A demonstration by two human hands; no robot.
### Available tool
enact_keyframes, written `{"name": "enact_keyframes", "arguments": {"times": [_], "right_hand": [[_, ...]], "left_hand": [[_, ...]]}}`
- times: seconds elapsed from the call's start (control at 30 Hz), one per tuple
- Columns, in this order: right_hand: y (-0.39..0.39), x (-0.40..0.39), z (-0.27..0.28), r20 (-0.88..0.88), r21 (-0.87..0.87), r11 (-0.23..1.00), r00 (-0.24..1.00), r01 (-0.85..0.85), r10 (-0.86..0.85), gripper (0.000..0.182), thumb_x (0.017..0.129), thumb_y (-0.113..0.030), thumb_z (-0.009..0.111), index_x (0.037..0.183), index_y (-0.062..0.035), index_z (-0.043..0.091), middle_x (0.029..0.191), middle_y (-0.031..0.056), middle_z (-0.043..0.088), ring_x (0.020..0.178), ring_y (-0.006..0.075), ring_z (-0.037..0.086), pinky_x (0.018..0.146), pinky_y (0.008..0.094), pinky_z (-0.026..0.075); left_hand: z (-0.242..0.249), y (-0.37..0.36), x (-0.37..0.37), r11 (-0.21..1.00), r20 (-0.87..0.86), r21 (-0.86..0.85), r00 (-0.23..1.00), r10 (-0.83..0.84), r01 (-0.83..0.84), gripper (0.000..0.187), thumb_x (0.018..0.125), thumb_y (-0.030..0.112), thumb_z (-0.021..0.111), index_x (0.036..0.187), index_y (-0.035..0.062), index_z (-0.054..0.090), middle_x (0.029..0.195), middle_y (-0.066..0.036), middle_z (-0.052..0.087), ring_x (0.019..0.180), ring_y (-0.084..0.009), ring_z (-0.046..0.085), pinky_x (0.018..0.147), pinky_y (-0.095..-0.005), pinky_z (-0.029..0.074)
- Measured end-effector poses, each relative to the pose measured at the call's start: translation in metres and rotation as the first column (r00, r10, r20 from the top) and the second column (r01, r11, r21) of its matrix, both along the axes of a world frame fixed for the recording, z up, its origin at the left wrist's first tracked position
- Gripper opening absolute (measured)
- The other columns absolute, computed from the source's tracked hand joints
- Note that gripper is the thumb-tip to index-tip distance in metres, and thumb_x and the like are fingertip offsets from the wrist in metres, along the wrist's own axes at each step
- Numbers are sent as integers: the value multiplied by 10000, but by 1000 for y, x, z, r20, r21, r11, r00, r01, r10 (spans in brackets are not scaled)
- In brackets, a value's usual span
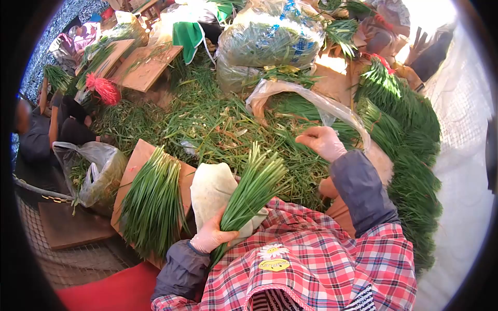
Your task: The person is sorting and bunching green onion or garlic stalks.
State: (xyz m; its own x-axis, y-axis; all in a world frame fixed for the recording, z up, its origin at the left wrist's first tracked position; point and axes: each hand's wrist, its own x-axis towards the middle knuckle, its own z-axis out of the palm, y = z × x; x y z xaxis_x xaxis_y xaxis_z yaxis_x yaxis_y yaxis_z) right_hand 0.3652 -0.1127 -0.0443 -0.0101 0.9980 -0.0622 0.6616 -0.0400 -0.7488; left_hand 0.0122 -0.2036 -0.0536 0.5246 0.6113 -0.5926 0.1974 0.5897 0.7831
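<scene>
My left hand (212,234), in a thin pale glove, is closed around a bunch of garlic chives (254,189). The bunch slants up and right across my lap, its pale cut ends at the top. Behind it a cream cloth (211,185) covers my knee. My right hand (320,143), gloved the same way, is raised at the right over the littered ground. Its fingers are pinched together; whatever may be between them is too small to make out. On a wooden board (139,158) to my left lies a larger pile of chives (155,205).
Loose chive leaves (207,124) litter the ground ahead. Stacked chive bundles (410,150) line the right side. A stuffed clear plastic bag (270,39) stands at the back, and a smaller bag (96,168) at left. Red ties (102,89) hang by another board (148,67). Another person (39,127) sits far left.
</scene>
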Motion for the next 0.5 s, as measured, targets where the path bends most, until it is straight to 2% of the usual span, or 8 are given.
{"name": "enact_keyframes", "arguments": {"times": [0.03,0.1,0.17,0.23,0.3,0.37,0.43,0.5], "right_hand": [[1,-13,8,-71,22,1000,997,-3,4,315,729,-379,682,840,-86,712,804,129,662,820,311,611,754,373,472],[6,-30,11,235,201,925,933,-322,274,341,666,-416,724,807,-105,718,840,119,663,855,289,603,782,373,461],[1,-49,5,427,153,917,862,-368,275,348,656,-479,686,765,-151,725,841,69,670,891,261,588,836,401,417],[0,-60,-11,394,71,919,858,-387,330,334,683,-478,653,776,-166,726,841,61,666,895,263,581,858,412,397],[-10,-79,-25,575,245,889,796,-388,189,203,693,-343,647,704,-143,678,769,42,647,831,238,585,854,447,390],[-28,-102,-24,734,237,872,666,-429,128,180,702,-323,644,674,-145,644,729,47,628,809,233,583,902,488,372],[-44,-113,-15,648,220,854,725,-472,234,157,725,-291,643,696,-137,635,724,45,626,833,230,591,943,500,351],[-53,-108,-8,274,326,830,885,-453,376,130,781,-239,632,746,-113,640,784,42,653,850,228,614,909,467,402]], "left_hand": [[0,-1,1,1000,7,7,1000,5,-5,733,733,-3,638,1379,64,298,934,-47,561,636,-112,533,512,-237,439],[-4,-3,6,1000,29,24,1000,10,-11,748,729,-9,639,1384,63,285,929,-39,557,637,-104,529,515,-231,438],[-5,-4,10,999,-7,50,1000,18,-18,746,726,-21,628,1384,64,286,926,-31,552,638,-98,524,520,-227,437],[-9,-5,13,995,-29,100,999,22,-19,747,723,-29,620,1385,67,288,924,-26,549,635,-94,520,522,-225,436],[-17,-7,15,986,-38,168,999,18,-11,749,719,-32,613,1386,72,290,922,-23,547,630,-93,516,524,-225,435],[-16,-3,17,986,-135,160,991,-24,46,750,715,-39,604,1387,79,292,919,-24,545,623,-92,513,528,-224,436],[-22,-3,20,986,-109,164,994,-9,27,745,712,-45,600,1383,86,302,913,-25,545,616,-93,514,526,-222,438],[-37,-3,22,980,47,183,996,70,-77,735,709,-50,602,1372,93,319,904,-28,546,609,-97,520,516,-221,440]]}}
